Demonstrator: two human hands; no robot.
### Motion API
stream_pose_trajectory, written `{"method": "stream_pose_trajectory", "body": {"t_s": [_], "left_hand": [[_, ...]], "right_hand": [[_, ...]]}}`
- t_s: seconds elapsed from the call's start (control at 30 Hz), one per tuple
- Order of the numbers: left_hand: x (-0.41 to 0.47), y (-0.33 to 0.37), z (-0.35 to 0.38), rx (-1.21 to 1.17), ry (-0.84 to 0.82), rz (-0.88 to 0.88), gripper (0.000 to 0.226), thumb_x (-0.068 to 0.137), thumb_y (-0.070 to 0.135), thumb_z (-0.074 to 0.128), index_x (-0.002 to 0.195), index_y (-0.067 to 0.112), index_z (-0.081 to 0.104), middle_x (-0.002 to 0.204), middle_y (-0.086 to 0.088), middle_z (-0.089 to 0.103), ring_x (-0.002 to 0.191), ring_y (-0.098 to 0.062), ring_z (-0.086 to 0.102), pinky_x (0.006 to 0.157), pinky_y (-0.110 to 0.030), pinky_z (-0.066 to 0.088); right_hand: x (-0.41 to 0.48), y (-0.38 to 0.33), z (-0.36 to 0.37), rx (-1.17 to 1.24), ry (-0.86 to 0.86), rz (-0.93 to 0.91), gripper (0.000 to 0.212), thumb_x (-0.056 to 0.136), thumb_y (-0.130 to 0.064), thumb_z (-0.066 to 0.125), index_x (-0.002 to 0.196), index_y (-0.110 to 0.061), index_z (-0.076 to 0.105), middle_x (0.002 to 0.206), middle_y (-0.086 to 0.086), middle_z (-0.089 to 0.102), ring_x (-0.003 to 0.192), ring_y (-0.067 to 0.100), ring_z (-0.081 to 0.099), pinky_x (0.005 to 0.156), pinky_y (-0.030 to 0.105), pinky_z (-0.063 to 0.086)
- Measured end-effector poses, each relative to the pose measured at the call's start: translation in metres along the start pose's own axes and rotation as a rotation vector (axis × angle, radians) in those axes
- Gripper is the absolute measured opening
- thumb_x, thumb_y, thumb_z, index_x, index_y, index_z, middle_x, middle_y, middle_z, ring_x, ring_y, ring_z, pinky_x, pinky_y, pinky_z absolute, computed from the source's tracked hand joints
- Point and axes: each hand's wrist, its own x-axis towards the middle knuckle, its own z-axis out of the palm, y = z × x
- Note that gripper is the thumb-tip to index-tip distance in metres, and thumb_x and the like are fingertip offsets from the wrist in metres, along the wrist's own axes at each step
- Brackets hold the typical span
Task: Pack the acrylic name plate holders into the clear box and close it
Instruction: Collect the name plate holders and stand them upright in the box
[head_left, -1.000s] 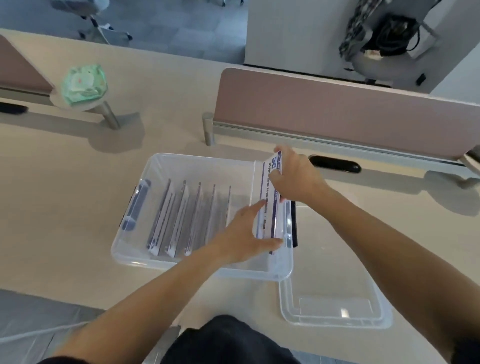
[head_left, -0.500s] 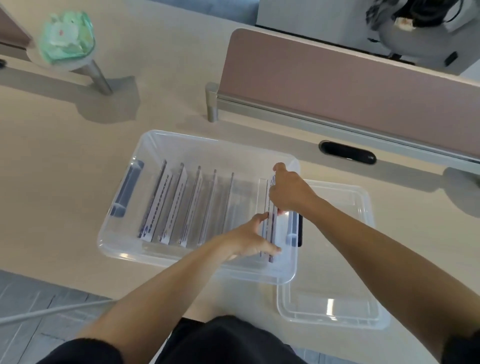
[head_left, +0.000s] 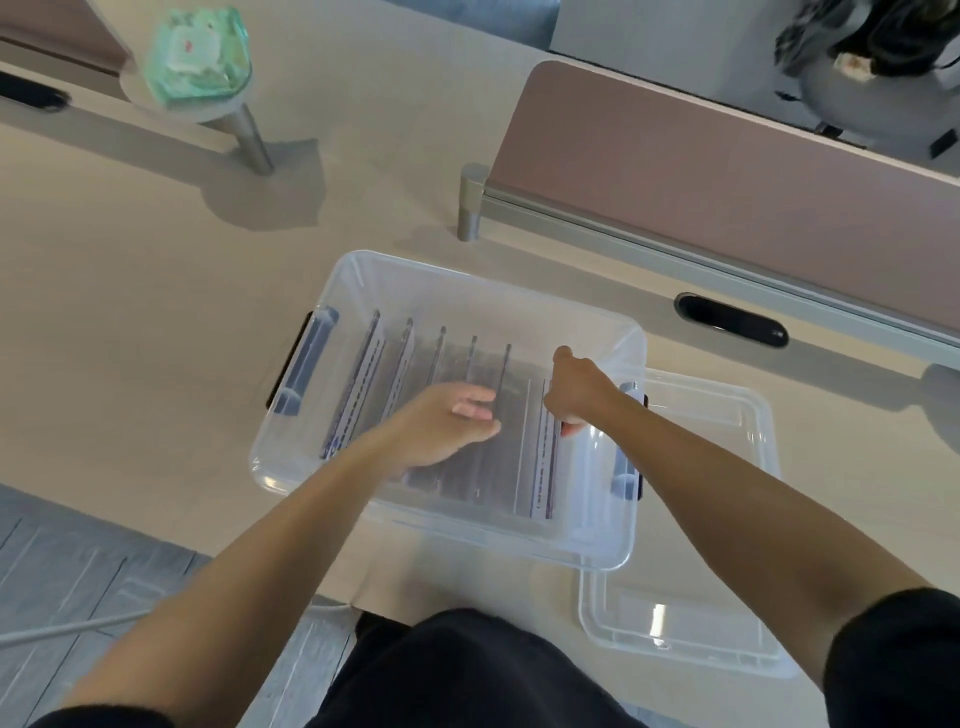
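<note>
Beige desk (head_left: 156, 322) is carrying the clear box (head_left: 483, 291). Inside it, the right hand (head_left: 576, 389) is pinching the upper edge of the rightmost name plate holder (head_left: 541, 462). The left hand (head_left: 441, 431), fingers relaxed and holding nothing, is hovering over the standing row of holders (head_left: 405, 364). Beneath the right forearm, the lid (head_left: 717, 613) is lying on the desk.

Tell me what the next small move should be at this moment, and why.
Probably the right hand should let go of the last holder: it already stands in the clear box at the right end of the row, with the left hand open over the row. No holder shows outside the box, and the lid lies waiting to its right.
</note>
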Motion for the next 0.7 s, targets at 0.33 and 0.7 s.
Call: {"method": "stream_pose_trajectory", "body": {"t_s": [0.33,0.7], "left_hand": [[-0.029,-0.046,-0.062,0.376,0.475,0.356,0.027,0.094,0.022,0.061,0.121,0.020,0.065,0.112,0.006,0.065,0.104,-0.014,0.062,0.092,-0.025,0.046],[0.004,-0.084,-0.113,0.502,0.640,0.168,0.053,0.087,0.021,0.065,0.137,0.010,0.049,0.136,-0.021,0.047,0.123,-0.043,0.043,0.106,-0.045,0.033]], "right_hand": [[-0.008,0.005,0.013,0.164,0.128,0.068,0.063,0.098,-0.014,0.046,0.152,-0.021,0.016,0.099,0.014,0.058,0.069,0.028,0.065,0.047,0.031,0.054],[-0.060,0.035,0.078,0.420,0.178,0.083,0.085,0.090,0.006,0.045,0.154,-0.040,0.014,0.072,0.007,0.054,0.055,0.017,0.049,0.057,0.035,0.049]]}}
